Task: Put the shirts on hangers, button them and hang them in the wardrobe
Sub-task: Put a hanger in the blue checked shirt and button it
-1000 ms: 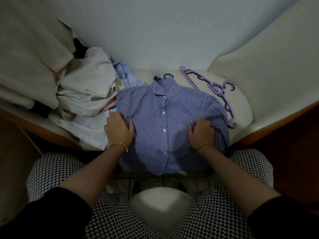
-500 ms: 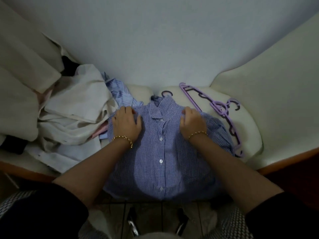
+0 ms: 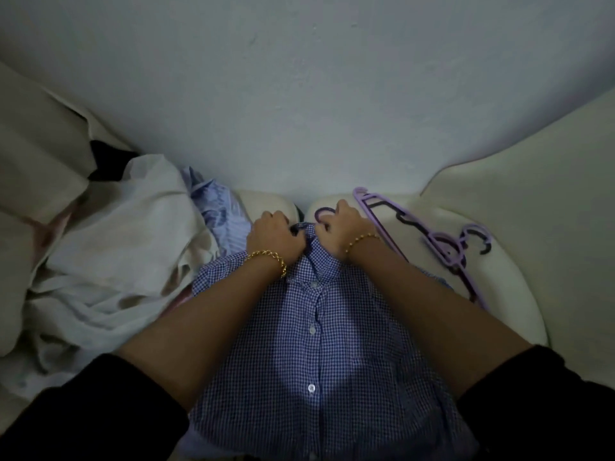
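Checked cloth is lying front-up before us: the blue checked shirt is spreading over the cream seat, its placket running toward us with the visible buttons looking fastened. At its far end a dark hanger hook is poking out of the collar, so a hanger is already sitting inside. Our left hand is curling its fingers round the collar's left side, and our right hand is pinching the right side, just beside the hook. Both are gripping cloth.

That is what is differing from a second ago — then both hands were pressing on the shirt's body, one at each side, and half a second ago they were sitting at the shoulders. Now they are meeting at the neck. We are reading this as the smoothing being over and the collar being settled, or its top button being closed; the fingers are hiding that spot, so we cannot tell which. If it is done, this shirt is needing only the lift by its hook and the trip to the wardrobe, which is not showing here.

Outward, spare purple hangers are lying on the seat to the right. To the left a striped pale-blue shirt and a heap of cream garments are waiting, just beside our shirt's shoulder. Behind everything a plain wall is rising.
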